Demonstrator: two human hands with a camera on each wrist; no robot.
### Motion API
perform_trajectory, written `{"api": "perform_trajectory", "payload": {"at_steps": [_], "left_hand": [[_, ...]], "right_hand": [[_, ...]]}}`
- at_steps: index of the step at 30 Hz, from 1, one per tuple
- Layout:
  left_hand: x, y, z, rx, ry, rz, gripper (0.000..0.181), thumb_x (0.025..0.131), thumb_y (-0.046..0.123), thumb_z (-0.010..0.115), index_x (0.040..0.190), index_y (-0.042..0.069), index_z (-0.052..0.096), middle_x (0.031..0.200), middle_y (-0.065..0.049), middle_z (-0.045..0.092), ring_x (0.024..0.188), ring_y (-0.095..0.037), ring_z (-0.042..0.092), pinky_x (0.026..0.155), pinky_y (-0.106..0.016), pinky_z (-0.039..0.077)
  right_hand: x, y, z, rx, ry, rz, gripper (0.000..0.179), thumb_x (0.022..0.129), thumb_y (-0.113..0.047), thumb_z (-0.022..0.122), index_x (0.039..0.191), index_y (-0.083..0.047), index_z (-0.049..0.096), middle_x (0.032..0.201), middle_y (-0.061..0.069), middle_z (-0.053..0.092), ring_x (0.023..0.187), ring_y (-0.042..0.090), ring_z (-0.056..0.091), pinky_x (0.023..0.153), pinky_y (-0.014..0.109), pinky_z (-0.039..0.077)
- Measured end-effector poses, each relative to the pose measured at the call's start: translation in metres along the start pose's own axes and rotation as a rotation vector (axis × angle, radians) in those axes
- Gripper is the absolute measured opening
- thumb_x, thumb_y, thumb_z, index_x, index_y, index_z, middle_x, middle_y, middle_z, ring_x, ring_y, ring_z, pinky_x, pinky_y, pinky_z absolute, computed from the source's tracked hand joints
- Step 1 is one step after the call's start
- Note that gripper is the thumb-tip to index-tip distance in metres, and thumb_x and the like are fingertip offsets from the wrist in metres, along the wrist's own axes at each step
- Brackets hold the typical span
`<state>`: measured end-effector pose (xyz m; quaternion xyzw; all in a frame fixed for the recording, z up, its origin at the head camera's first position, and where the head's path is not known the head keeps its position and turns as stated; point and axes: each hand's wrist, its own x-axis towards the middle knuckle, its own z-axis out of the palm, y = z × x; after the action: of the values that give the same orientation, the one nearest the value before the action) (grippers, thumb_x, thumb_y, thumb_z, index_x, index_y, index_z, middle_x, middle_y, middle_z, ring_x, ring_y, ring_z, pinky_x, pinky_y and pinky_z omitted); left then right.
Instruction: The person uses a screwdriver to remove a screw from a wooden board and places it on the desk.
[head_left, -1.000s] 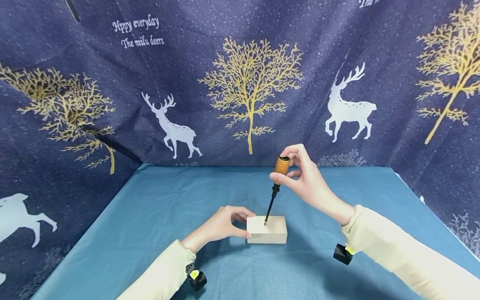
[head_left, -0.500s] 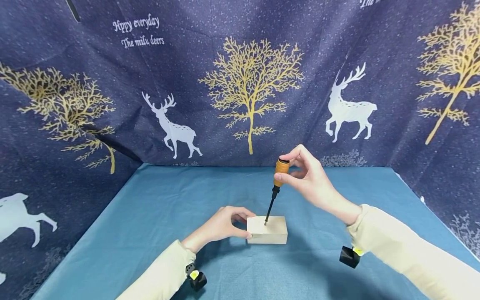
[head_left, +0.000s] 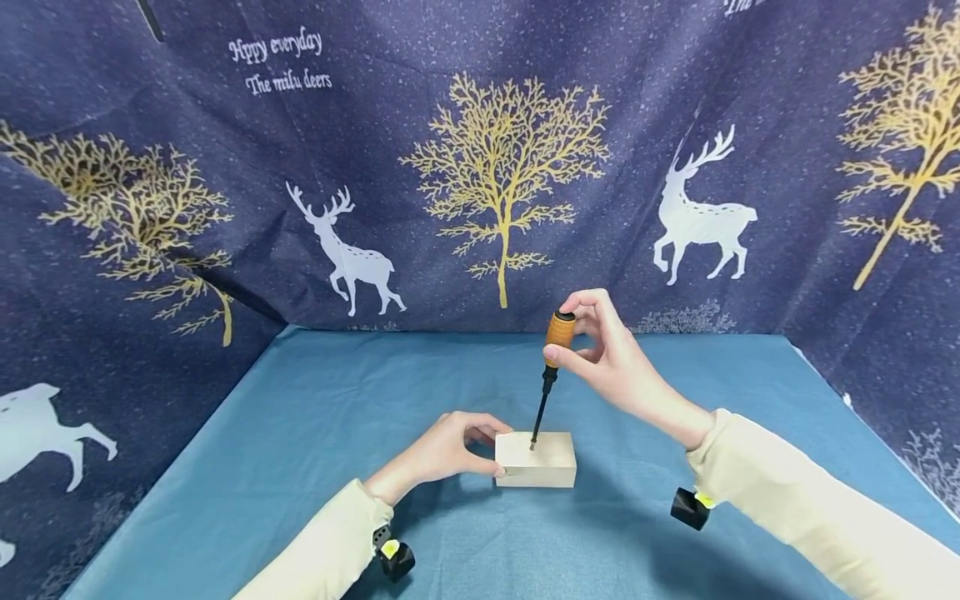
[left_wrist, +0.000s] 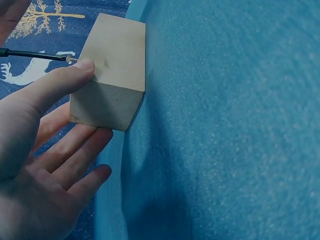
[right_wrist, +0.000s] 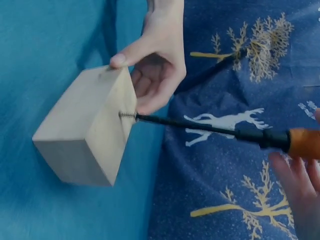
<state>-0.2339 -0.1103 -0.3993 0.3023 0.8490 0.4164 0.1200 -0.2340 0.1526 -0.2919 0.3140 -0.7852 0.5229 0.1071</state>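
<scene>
A rectangular block (head_left: 536,461) of pale, smooth-faced wood, crisp at its edges and faintly smudged on one side, lies on a blue cloth (head_left: 337,400) whose weave is fine and slightly creased. The left hand (head_left: 453,446) pinches the block's left end, the thumb against its near side and fingers behind it, the lower fingers spread loosely apart. One small metal screw (right_wrist: 128,115), its thread visible in the right wrist view, meets the block's top face left of centre; how deep it sits cannot be told. Above it leans one screwdriver (head_left: 550,377), a slender round black shaft with a stepped black collar and a barrel-shaped orange handle capped in black, tilted to the right with its tip at the screw's head. The right hand (head_left: 611,358) pinches the handle between thumb and fingers. In all there are one block, one screw, one screwdriver and two hands, with two cream fabric sleeves (head_left: 810,500) and two black boxes (head_left: 690,508) at the wrists. Behind hangs a dark blue, speckled fabric backdrop (head_left: 600,50), softly wrinkled, printed with three golden trees, white deer and white lettering.
</scene>
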Motion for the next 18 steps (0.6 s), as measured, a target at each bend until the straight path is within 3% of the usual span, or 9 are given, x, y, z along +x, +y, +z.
{"api": "perform_trajectory", "payload": {"at_steps": [5,14,18], "left_hand": [[-0.0002,-0.0001,0.0006,-0.014,0.001,-0.007,0.045,0.079,0.024,0.084,0.122,0.022,0.069,0.112,0.004,0.073,0.101,-0.012,0.069,0.094,-0.034,0.055],[-0.0002,-0.0004,0.0007,-0.019,0.005,-0.012,0.045,0.079,0.025,0.084,0.121,0.022,0.07,0.111,0.004,0.074,0.101,-0.013,0.07,0.094,-0.036,0.055],[0.0001,-0.0003,0.0008,-0.019,0.006,-0.007,0.045,0.079,0.025,0.084,0.122,0.022,0.07,0.112,0.004,0.074,0.101,-0.013,0.07,0.094,-0.037,0.055]], "right_hand": [[0.0005,-0.0006,0.0028,-0.095,0.083,0.035,0.048,0.089,-0.013,0.074,0.123,-0.01,0.04,0.109,0.008,0.056,0.093,0.006,0.062,0.078,0.025,0.057],[-0.0018,-0.0042,0.0027,-0.024,0.128,0.01,0.042,0.086,-0.005,0.076,0.119,-0.005,0.05,0.121,0.009,0.059,0.096,0.001,0.064,0.079,0.023,0.058],[-0.0014,-0.0042,-0.0008,0.025,0.097,0.015,0.038,0.089,-0.004,0.071,0.121,-0.005,0.052,0.121,0.006,0.06,0.098,0.003,0.065,0.079,0.023,0.058]]}}
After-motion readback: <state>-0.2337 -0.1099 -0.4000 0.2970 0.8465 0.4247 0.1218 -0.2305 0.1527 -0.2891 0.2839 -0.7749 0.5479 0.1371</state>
